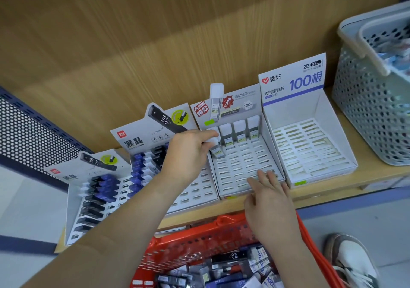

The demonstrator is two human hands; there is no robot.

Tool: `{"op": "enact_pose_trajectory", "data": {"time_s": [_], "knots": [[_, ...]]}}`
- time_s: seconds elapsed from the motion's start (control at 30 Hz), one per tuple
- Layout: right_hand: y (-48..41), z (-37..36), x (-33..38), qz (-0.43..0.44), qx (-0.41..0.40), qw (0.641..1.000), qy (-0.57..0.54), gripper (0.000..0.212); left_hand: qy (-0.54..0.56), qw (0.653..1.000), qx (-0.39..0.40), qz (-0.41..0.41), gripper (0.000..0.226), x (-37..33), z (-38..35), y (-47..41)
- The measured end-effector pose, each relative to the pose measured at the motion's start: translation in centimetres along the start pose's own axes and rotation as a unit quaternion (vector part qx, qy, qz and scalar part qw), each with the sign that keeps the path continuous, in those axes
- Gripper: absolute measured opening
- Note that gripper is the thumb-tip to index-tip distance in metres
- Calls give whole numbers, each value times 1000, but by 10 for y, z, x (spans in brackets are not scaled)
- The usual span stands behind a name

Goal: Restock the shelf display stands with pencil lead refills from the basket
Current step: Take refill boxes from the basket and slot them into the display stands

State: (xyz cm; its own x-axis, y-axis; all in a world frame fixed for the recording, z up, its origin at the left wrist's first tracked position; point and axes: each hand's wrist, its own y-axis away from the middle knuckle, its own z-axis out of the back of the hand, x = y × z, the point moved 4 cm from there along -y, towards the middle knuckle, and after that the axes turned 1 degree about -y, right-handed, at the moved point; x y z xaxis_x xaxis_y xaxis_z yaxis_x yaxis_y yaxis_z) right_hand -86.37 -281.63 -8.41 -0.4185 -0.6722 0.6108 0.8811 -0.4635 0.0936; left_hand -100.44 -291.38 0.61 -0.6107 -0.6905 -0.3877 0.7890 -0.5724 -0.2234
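Note:
My left hand point(188, 152) pinches a white-capped lead refill point(216, 149) at the back left of the grey display stand point(241, 172). Three more white-capped refills point(240, 132) stand upright in that stand's back row. My right hand point(269, 201) rests with straight fingers on the stand's front edge and holds nothing. Below, the red basket point(199, 241) holds several black, blue and white refill boxes point(233, 267). To the right, the white "100" stand point(310, 145) has bare slots. On the left, two "HB 0.7" stands point(142, 161) hold black and blue refills.
A grey perforated basket point(372, 101) with small packets sits on the wooden shelf point(377, 172) at the far right. A wood-grain back panel rises behind the stands. A dark perforated panel point(33, 132) lies at the left. A shoe point(352, 263) shows at the bottom right.

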Motion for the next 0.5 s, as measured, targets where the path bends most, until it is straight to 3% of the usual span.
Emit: {"op": "enact_pose_trajectory", "data": {"time_s": [0.17, 0.33, 0.5], "knots": [[-1, 0, 0, 6, 3, 1000, -8, 45, -55, 998, 12, -35, 25, -4, 1, -9], [-1, -3, -2, 11, -8, 1000, -14, 43, -134, 984, 75, -96, 25, -7, -12, -15], [-2, -3, -4, 20, -6, 1000, -4, 42, -58, 997, 2, -60, 25, -4, -15, -12]]}}
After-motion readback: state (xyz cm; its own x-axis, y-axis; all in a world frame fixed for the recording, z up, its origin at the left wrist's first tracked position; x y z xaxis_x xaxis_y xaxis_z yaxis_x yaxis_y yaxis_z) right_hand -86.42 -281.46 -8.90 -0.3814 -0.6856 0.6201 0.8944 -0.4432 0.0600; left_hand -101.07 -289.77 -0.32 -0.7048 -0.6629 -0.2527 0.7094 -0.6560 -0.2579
